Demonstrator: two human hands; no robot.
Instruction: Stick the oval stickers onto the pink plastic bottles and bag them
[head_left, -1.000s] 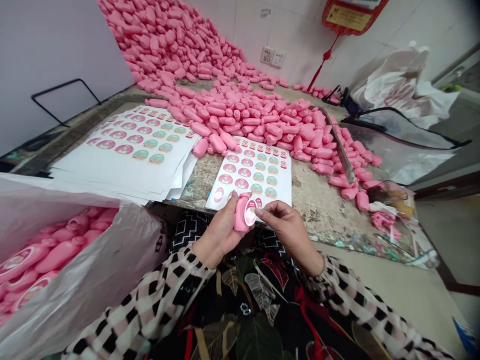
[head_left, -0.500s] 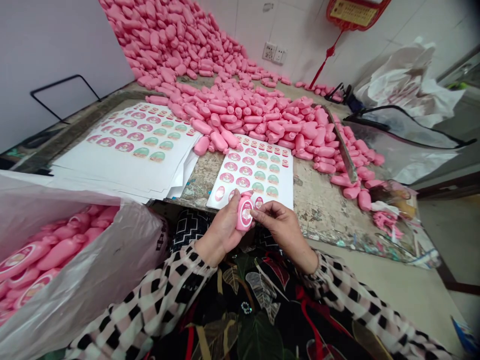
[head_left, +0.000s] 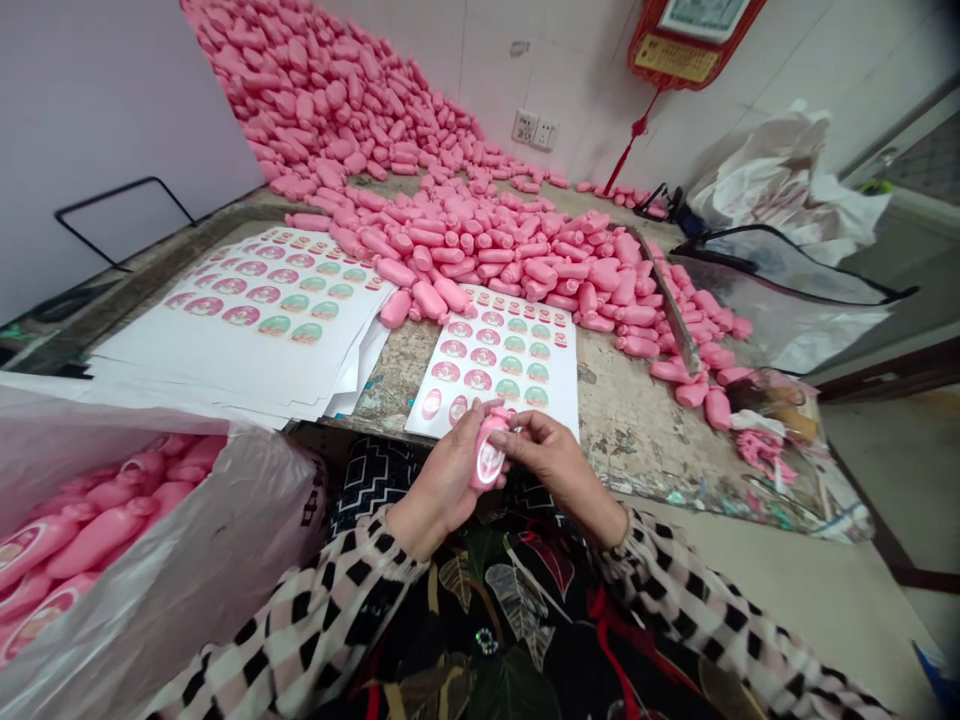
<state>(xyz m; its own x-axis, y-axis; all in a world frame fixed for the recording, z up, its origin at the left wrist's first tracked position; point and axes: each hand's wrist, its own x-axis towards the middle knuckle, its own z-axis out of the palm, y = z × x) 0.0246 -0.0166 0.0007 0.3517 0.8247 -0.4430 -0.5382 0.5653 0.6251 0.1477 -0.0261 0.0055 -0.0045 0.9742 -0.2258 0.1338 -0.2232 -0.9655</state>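
Note:
A small pink bottle [head_left: 489,458] with an oval pink-and-white label on its front stands tilted in my left hand [head_left: 444,475], whose fingers wrap round its side and back. My right hand [head_left: 553,452] is closed at the bottle's upper right, thumb on the label and fingers curled. Just beyond both hands lies a sheet of stickers [head_left: 487,358], with pink, green and small red labels in rows. Part of its lower edge is hidden by my hands.
Loose pink bottles [head_left: 480,235] are heaped over the back of the worn table [head_left: 630,420]. A stack of sticker sheets [head_left: 195,370] lies at left, above a plastic bag [head_left: 255,500] holding labelled bottles. A wooden strip [head_left: 671,310] and a clear zip bag [head_left: 780,290] are at right.
The view has tilted up slightly. The bottle has turned in my left hand, and my right thumb has moved from the label's side to its upper part.

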